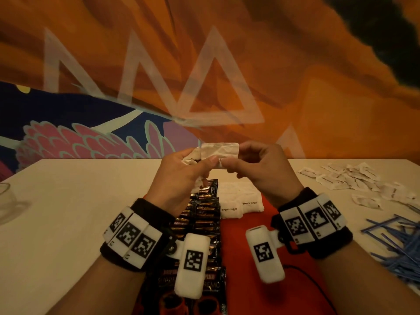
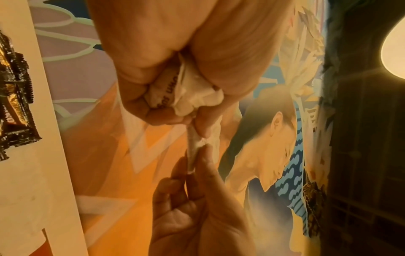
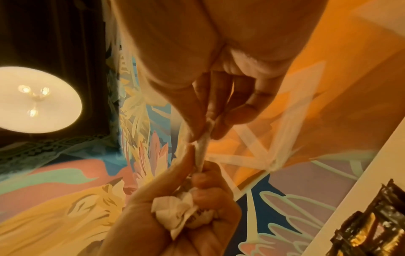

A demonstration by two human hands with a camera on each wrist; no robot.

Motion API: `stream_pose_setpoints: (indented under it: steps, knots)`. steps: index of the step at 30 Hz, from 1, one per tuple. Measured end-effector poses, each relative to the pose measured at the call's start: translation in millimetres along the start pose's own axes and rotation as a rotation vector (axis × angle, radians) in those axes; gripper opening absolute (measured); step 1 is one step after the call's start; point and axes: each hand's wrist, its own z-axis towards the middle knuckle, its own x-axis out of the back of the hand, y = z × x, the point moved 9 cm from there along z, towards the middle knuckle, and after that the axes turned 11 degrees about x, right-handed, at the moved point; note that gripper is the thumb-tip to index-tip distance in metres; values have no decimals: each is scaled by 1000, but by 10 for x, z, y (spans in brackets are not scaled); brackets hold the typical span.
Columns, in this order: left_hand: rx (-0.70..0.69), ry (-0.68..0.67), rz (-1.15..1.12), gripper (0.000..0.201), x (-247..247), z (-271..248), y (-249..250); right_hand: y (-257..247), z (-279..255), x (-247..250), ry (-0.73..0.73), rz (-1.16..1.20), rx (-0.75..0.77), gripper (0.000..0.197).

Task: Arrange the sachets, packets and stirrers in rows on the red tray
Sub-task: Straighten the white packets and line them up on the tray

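A: What have you got up there at twelve o'clock, above the red tray (image 1: 250,246)?

B: A brown sugar sachet (image 1: 223,149), held in the air between both hands. Your left hand (image 1: 181,176) is curled round a crumpled bunch of white sachets (image 2: 192,90) in the palm, and its thumb and fingertip also pinch one end of the single sachet. Your right hand (image 1: 261,169) pinches the other end between thumb and forefinger; its remaining fingers are loosely curled.

A: How will it handle?

B: It looks light, soft paper with loose grains inside, so it will likely sag and crease. Keep your grip on the flat sealed ends, not the belly, and don't pull hard; I judge the seam could tear.

A: Where does it go?

B: Probably beside the brown sugar row (image 1: 241,205) on the tray, right of the dark coffee packets (image 1: 204,219). More sachets (image 1: 354,180) and blue stirrers (image 1: 395,242) wait on the tabletop (image 1: 68,212) at two and three o'clock.
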Motion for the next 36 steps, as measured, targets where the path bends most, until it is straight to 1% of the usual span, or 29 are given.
stream_pose_setpoints:
  steps: [2, 5, 8, 10, 13, 16, 18, 21, 23, 27, 29, 33, 36]
  knots:
    - [28, 13, -20, 37, 15, 5, -17, 2, 4, 27, 21, -31, 15, 24]
    - [73, 36, -41, 29, 36, 18, -54, 12, 9, 39, 29, -47, 17, 16]
    - [87, 84, -37, 23, 66, 24, -71, 2, 14, 16, 1, -73, 27, 12]
    - [84, 122, -46, 20, 102, 37, -72, 28, 25, 32, -43, -89, 14, 12]
    - [72, 171, -69, 22, 192, 62, -43, 201, 9, 126, -128, -125, -76, 20]
    - [63, 178, -97, 23, 247, 71, -10, 581, -84, 213, -217, -177, -278, 17]
    - [60, 159, -105, 23, 229, 65, 4, 850, -154, 302, -287, -303, -394, 18]
    - [57, 132, -92, 22, 196, 51, 23, 1093, -212, 484, -375, -547, -493, 20]
    - [47, 121, -85, 22, 193, 47, 40, 1182, -243, 550, -397, -582, -549, 24]
    - [38, 103, -81, 22, 185, 45, 54, 1261, -295, 523, -472, -639, -608, 23]
    - [34, 99, -71, 23, 185, 48, 58, 1273, -289, 524, -472, -688, -623, 20]
    - [27, 95, -59, 23, 178, 45, 70, 1273, -264, 553, -496, -897, -612, 22]
    - [29, 94, -54, 23, 173, 41, 72, 1282, -277, 544, -523, -967, -622, 26]
